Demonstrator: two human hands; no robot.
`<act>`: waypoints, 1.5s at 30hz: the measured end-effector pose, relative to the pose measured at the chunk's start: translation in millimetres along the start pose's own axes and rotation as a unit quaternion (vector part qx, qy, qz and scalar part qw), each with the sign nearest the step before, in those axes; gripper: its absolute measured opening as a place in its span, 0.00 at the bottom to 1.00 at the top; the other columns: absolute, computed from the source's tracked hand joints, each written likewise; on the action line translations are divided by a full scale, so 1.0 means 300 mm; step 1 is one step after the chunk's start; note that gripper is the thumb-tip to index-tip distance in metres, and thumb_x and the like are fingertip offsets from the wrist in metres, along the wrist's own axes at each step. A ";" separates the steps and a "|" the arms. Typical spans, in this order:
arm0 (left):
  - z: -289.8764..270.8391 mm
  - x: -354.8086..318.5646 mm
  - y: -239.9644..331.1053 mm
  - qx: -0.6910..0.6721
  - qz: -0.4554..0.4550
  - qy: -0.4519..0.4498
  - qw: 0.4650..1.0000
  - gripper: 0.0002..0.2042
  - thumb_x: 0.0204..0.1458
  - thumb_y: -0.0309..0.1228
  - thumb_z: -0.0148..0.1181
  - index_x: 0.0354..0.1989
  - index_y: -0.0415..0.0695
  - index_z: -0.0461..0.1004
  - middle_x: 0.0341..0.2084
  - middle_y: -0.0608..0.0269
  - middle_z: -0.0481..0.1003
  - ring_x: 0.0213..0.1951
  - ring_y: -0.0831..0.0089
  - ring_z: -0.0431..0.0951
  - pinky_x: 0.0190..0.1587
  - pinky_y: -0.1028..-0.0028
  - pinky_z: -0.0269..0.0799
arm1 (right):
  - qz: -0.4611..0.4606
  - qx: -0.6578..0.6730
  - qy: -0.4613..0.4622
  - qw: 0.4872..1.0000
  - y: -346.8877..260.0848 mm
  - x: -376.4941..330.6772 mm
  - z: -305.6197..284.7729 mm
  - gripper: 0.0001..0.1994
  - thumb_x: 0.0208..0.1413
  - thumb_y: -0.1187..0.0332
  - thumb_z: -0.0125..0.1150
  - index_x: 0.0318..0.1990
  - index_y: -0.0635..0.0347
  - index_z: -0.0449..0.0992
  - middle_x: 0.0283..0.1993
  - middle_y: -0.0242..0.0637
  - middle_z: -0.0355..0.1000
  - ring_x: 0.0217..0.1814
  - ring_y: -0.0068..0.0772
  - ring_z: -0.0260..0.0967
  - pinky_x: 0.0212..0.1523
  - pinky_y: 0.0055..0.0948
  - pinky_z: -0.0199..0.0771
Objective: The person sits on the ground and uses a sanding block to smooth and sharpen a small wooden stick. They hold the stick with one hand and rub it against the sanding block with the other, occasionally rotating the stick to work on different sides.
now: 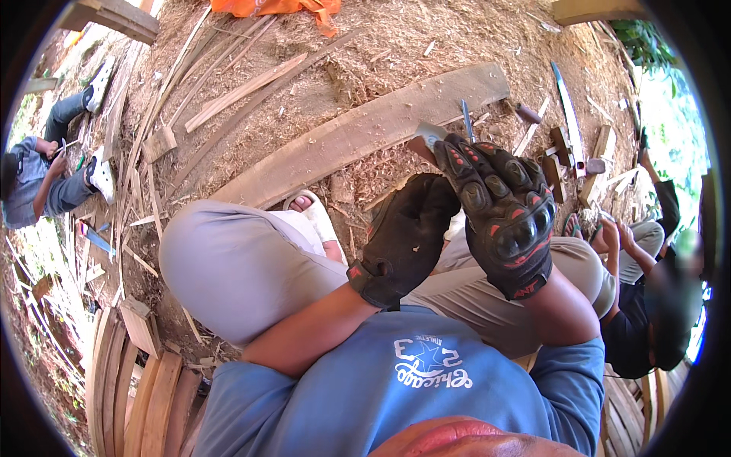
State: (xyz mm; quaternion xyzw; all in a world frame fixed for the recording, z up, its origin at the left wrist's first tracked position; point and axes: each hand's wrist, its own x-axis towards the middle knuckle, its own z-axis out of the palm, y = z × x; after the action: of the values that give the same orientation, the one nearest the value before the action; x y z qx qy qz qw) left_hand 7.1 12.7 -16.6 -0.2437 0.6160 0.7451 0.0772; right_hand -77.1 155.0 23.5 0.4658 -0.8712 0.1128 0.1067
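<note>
Both my hands wear black gloves with red details and are close together above my crossed legs. My left hand (411,236) is curled closed, its palm side turned inward; whatever it holds is hidden. Beside it, my right hand (506,206) shows its padded back. At its fingertips is a flat grey-brown piece (429,139), pinched there; its exact kind does not show. Just beyond the right fingers a narrow blue blade (467,120) points away from me; its lower end is hidden by the glove. A long curved-looking wooden plank (335,145) lies on the ground past my hands.
Wood shavings and offcuts (255,87) cover the ground. A long saw-like blade (567,110), a dark cylinder (528,113) and wooden blocks (557,156) lie at the right. One person (53,167) sits far left, another (647,289) at right. Boards (145,396) stand stacked lower left.
</note>
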 end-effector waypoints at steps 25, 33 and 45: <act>-0.038 0.009 -0.033 -0.093 -0.013 0.040 0.995 0.18 0.73 0.42 0.49 0.40 0.41 0.78 0.25 0.67 0.76 0.26 0.78 0.73 0.29 0.71 0.68 | -0.002 0.006 -0.009 1.000 -0.077 0.035 -0.007 0.24 0.47 0.78 0.64 0.56 0.62 0.83 0.55 0.45 0.82 0.54 0.46 0.81 0.54 0.44 0.78; -0.064 0.006 0.034 -0.208 -0.062 -0.031 0.976 0.11 0.74 0.40 0.50 0.49 0.48 0.75 0.25 0.72 0.74 0.19 0.85 0.69 0.21 0.81 0.62 | 0.057 0.070 0.060 0.994 0.010 0.028 -0.035 0.25 0.47 0.82 0.63 0.57 0.62 0.81 0.52 0.46 0.83 0.47 0.49 0.83 0.47 0.44 0.81; -0.015 0.005 0.026 -0.232 -0.080 -0.070 0.967 0.10 0.73 0.37 0.55 0.44 0.45 0.76 0.22 0.73 0.72 0.19 0.87 0.67 0.20 0.80 0.59 | 0.139 0.142 0.062 0.978 0.019 0.038 0.016 0.19 0.56 0.75 0.67 0.57 0.59 0.80 0.43 0.49 0.81 0.44 0.53 0.81 0.47 0.44 0.81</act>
State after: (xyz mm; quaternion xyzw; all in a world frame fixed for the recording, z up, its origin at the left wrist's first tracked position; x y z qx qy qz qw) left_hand 3.8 6.4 -10.9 -0.2500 0.3981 0.8743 0.1208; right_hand -88.4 147.6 21.8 0.3424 -0.8942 0.2780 0.0764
